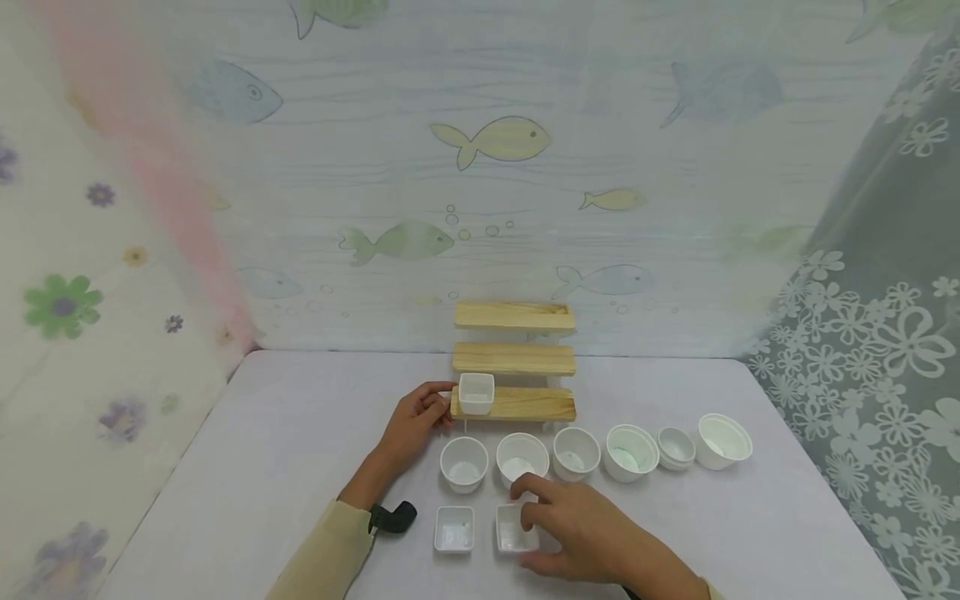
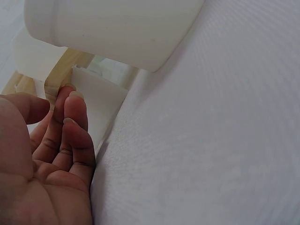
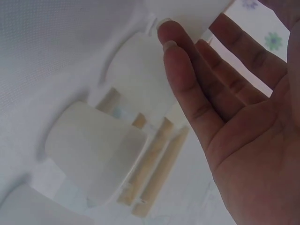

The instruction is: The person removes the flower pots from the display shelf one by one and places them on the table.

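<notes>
My left hand [image 1: 417, 422] is at the left end of a three-tier wooden shelf [image 1: 534, 405], its fingers and thumb gripping the end of the lowest plank [image 2: 57, 77]. One small square white bowl [image 1: 476, 393] stands on that plank's left end. My right hand [image 1: 581, 527] is over the right side of another square white bowl [image 1: 510, 540], thumb and fingers spread apart with nothing between them. In the right wrist view its fingers [image 3: 187, 79] are loosely extended near white bowls. To the left a third square bowl [image 1: 454, 530] sits on the table.
A row of round white bowls [image 1: 464, 464] runs in front of the shelf and off to the right, ending with a bowl [image 1: 723, 442] at the far right. Behind the white table [image 1: 300, 417] hangs a fish-patterned cloth [image 1: 375, 167]. Black wrist gear [image 1: 393, 517] is on the left wrist.
</notes>
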A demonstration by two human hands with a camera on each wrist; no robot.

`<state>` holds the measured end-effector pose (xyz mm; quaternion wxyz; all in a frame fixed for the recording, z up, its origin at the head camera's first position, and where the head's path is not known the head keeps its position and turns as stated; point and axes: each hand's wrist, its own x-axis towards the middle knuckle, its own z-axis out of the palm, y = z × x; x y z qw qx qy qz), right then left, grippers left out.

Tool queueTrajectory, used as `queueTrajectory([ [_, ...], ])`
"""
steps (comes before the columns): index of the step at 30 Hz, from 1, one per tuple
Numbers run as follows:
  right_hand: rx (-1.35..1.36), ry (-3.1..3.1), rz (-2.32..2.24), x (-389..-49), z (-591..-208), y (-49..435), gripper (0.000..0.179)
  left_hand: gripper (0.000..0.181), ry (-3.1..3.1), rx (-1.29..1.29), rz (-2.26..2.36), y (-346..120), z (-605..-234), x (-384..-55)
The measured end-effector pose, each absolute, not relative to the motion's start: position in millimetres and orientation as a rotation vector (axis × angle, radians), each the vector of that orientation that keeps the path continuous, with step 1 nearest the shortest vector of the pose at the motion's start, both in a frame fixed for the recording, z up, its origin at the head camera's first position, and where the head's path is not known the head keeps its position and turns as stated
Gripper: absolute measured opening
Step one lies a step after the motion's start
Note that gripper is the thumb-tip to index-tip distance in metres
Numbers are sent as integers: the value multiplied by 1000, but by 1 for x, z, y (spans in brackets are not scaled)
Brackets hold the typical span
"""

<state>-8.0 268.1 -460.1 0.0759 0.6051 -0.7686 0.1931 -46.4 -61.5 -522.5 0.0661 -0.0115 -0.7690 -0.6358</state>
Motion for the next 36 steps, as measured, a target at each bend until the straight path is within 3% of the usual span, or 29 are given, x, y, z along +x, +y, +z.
queueTrajectory([
  [36,1675,-2110,682,-39,-449,239,22,30,-2348,-123,-1936,-85,-523,-86],
])
